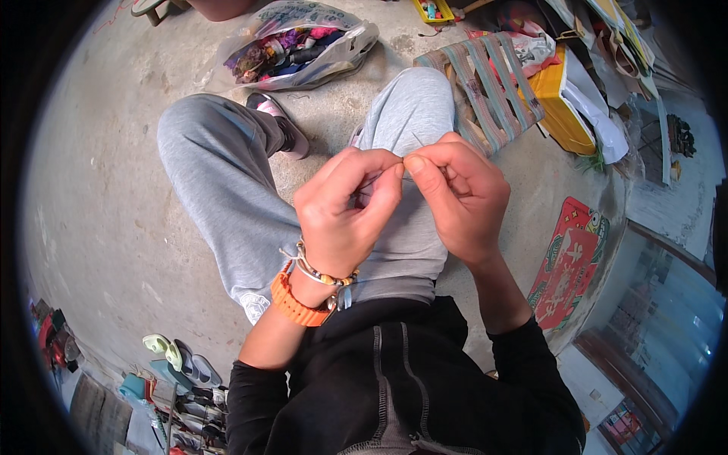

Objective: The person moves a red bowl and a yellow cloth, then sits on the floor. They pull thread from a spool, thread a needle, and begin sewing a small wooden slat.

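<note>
In front of my lap, my left hand (pixel 347 196) is closed in a pinch, thumb against forefinger. Its fingertips meet those of my right hand (pixel 462 193), which pinches in the same way. A thin, needle-like sliver (pixel 418 139) seems to stick up by the right fingertips; it is too fine to tell for certain. Whatever lies between the left fingertips is too small to make out. An orange watch strap (pixel 297 305) and a beaded bracelet (pixel 324 279) circle my left wrist.
Beyond my knees lies an open plastic bag (pixel 353 54) of colourful cloth pieces. A low stool with a striped woven seat (pixel 485 91) stands at the right, beside a yellow box (pixel 557 106). A red printed sheet (pixel 565 262) lies right; shoes (pixel 193 413) fill the lower left.
</note>
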The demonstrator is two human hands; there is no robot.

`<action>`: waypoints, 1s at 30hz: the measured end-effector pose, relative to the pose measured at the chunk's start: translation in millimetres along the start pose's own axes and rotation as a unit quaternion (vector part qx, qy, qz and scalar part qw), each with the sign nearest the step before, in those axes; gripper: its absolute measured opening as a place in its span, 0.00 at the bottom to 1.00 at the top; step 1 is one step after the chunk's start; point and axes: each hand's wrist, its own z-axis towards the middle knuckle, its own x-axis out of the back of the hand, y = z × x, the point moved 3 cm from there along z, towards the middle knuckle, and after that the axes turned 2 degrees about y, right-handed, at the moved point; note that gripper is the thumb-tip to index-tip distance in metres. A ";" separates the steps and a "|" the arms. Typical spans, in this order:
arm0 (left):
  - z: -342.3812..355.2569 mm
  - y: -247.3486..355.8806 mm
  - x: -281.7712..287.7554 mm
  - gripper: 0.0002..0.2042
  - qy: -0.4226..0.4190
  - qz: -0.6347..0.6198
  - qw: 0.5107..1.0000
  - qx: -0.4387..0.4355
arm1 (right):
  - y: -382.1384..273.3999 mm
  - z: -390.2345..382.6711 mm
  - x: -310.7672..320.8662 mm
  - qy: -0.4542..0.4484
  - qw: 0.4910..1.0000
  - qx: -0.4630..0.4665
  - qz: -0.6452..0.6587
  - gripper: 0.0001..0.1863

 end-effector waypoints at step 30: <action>-0.8 -7.3 2.6 0.03 -0.021 -0.134 0.986 0.100 | -5.0 2.3 -0.2 -0.031 0.990 0.103 -0.096 0.10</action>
